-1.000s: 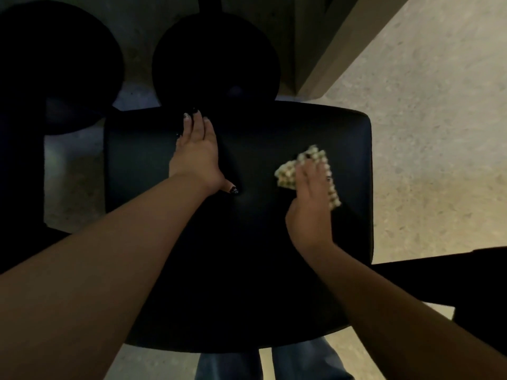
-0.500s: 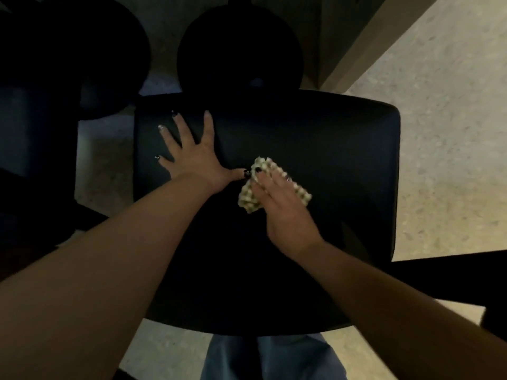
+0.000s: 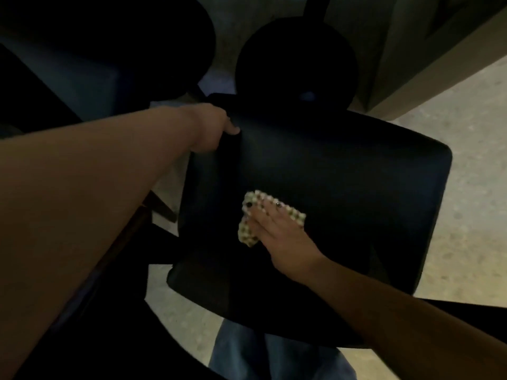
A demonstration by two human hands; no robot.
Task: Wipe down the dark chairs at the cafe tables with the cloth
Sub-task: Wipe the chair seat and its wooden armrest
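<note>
A dark square chair seat (image 3: 343, 171) fills the middle of the head view, turned slightly clockwise. My right hand (image 3: 279, 234) lies flat on a pale checked cloth (image 3: 248, 229) and presses it onto the seat's left middle, fingers straight. My left hand (image 3: 211, 130) grips the seat's far left corner, thumb on top and fingers curled over the edge, out of sight.
A round dark table base (image 3: 296, 64) stands beyond the seat, and another dark rounded shape (image 3: 109, 45) sits at the upper left. A grey wall base (image 3: 428, 58) runs at the upper right. Pale speckled floor (image 3: 472, 215) lies to the right. My jeans (image 3: 274, 357) show below.
My left hand left the seat's top, where it lay spread, and took hold of the far left corner. The seat has turned. My right hand slid the cloth leftward and nearer.
</note>
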